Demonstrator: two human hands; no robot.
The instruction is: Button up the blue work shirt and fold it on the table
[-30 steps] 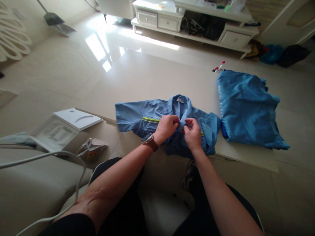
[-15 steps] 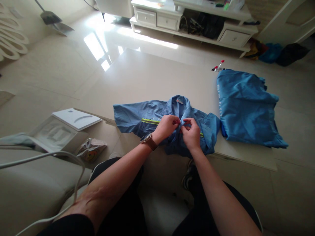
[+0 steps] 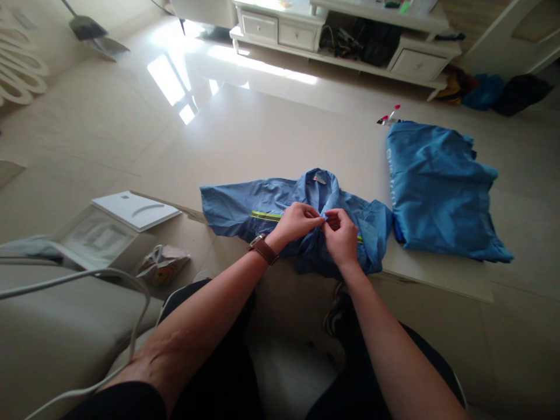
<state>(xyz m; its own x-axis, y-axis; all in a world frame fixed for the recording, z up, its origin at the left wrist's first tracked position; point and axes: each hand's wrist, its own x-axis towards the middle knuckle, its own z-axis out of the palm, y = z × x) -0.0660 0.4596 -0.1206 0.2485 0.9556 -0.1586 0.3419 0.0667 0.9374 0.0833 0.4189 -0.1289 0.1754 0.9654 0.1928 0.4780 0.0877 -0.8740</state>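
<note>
A blue short-sleeved shirt [image 3: 236, 201] with yellow-green striped trim lies face up near the front edge of the table, its collar away from me. My left hand [image 3: 298, 221], with a brown-strapped watch [image 3: 262, 248] on the wrist, pinches the front opening just below the collar. Close against it, my right hand [image 3: 341, 233] grips the opposite front edge. The fingertips of both hands meet there; any button between them is too small or hidden to make out. The lower part of the shirt hangs over the table edge toward my lap.
To the right, a folded blue cloth [image 3: 437, 192] with white lettering lies on the pale table [image 3: 271, 134]. Red-tipped items [image 3: 389, 116] sit behind it. At left are a white box [image 3: 135, 210], a plastic bag [image 3: 164, 265] and a white cable [image 3: 142, 291]. A TV cabinet [image 3: 297, 38] stands beyond.
My left thumb has stretched out toward the right fingertips, and the left fingers have shifted slightly at the shirt opening. The shirt stays in place.
</note>
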